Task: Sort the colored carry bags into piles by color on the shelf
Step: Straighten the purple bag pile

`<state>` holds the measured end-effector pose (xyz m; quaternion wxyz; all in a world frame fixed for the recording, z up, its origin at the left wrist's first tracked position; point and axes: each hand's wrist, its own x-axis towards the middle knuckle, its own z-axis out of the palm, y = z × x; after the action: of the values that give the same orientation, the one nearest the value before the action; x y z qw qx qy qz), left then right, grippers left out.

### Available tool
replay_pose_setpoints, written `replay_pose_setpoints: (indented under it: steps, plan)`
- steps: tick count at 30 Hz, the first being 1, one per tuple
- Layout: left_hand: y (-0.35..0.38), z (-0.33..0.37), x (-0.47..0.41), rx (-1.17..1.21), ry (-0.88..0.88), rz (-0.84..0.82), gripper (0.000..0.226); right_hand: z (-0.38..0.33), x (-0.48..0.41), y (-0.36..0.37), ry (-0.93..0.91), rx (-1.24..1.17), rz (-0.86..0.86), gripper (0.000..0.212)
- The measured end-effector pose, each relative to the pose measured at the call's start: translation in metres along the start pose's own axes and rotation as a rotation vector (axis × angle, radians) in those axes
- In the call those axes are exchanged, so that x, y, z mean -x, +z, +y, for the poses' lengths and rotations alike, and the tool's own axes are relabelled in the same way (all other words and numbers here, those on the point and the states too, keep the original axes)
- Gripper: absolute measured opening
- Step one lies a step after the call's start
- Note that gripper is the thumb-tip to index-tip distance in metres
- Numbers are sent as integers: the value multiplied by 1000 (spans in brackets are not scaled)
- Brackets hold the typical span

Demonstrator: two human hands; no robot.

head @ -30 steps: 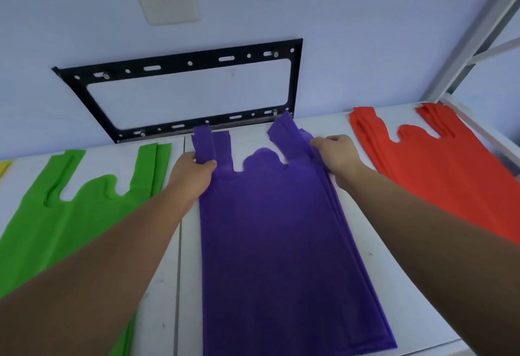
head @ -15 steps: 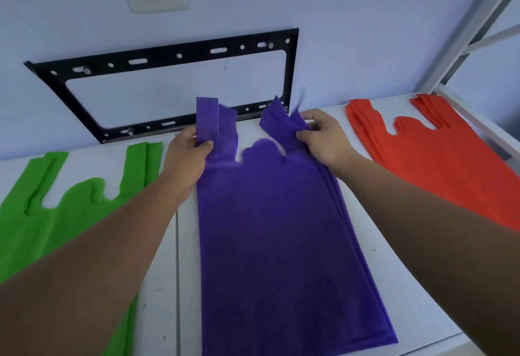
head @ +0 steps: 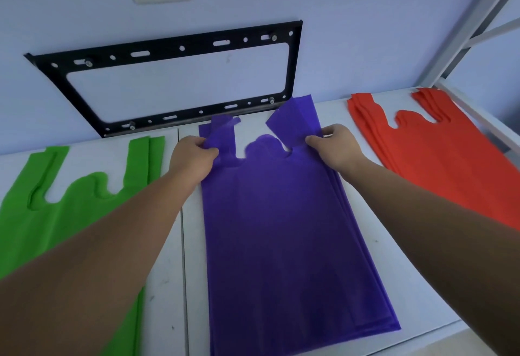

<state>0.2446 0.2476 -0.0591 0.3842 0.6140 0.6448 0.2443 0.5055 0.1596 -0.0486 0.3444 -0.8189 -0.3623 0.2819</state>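
I pinch both handles of the top purple bag, left hand and right hand, fingers clamped, probably to square it on its pile.

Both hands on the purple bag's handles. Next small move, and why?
Probably press the handles of the purple bag down flat and let go: left hand and right hand pinch them, they stick up skewed, its body lies flat.

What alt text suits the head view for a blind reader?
A person's left hand and right hand pinch the handles of the purple carry bags, lying between green bags and red bags on a white shelf.
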Motion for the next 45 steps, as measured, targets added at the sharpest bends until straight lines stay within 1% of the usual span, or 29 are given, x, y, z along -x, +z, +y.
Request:
replay_pose_setpoints:
  steps: [2,4,5,6,7,9,10,11,12,13,14,16,17,19,20,21,23,25,27,29,30,32,34,36,38,40,41,43,45]
  plan:
    - [1,0,-1,13,43,25,17,0,0,0,-23,9,20,47]
    - [2,3,-1,89,85,21,15,1,0,2,-60,-46,4,33]
    - [2,3,-2,136,93,3,13,1,0,2,-83,-124,-14,25]
    - [2,3,-3,176,92,-13,13,2,1,3,-98,-219,-25,21]
    - [2,2,-4,190,78,-28,12,2,1,4,-96,-315,-23,24]
    - [1,-1,-6,117,64,-60,12,4,-2,5,-35,-445,-12,25]
    - [0,-2,-8,55,74,-79,17,6,-5,4,-2,-434,-7,21]
    - [-2,-3,-9,6,85,-88,24,7,-6,3,25,-370,-9,20]
    - [-3,-1,-9,-23,96,-89,30,9,-7,2,44,-286,-14,27]
    - [-4,0,-9,-54,111,-95,30,12,-8,0,53,-215,-8,36]
    - [-5,0,-9,-90,131,-97,24,12,-7,-2,48,-189,3,41]
    - [-6,0,-9,-124,143,-89,21,11,-4,-4,9,-182,9,39]
    - [-6,-1,-8,-99,130,-85,24,10,-2,-5,-15,-152,16,36]
    - [-6,-4,-6,-9,86,-82,42,6,-2,-1,-66,-17,25,27]
    - [-5,-6,-3,13,73,-79,55,3,-3,1,-76,72,11,30]
    - [-4,-8,-1,-9,72,-70,69,1,-5,5,-67,157,-8,39]
    - [-3,-14,11,-166,140,-32,86,-4,-8,12,-18,305,-20,48]
    - [-2,-20,25,-384,317,-14,88,-9,-12,17,35,437,17,53]
    - [2,-27,39,-529,448,-100,87,-17,-10,18,71,543,32,63]
    - [9,-36,49,-608,452,-216,87,-23,-7,19,88,609,7,65]
    - [12,-40,51,-637,439,-246,86,-26,-6,20,89,618,-21,59]
    - [16,-44,53,-675,438,-251,85,-26,-7,25,74,594,-57,37]
    - [15,-44,52,-677,435,-249,85,-24,-11,28,15,502,-100,23]
    - [14,-44,51,-687,428,-259,85,-24,-13,27,-106,321,-106,17]
    - [14,-43,51,-702,433,-263,85,-26,-11,21,-164,61,-34,5]
    - [14,-43,52,-708,439,-260,85,-25,-12,14,-140,-129,51,11]
    - [14,-43,52,-707,442,-257,85,-22,-16,12,-103,-170,68,15]
    - [15,-44,52,-708,441,-251,85,-13,-24,11,1,-151,91,13]
    - [15,-44,51,-718,443,-253,85,-5,-28,13,87,-93,95,15]
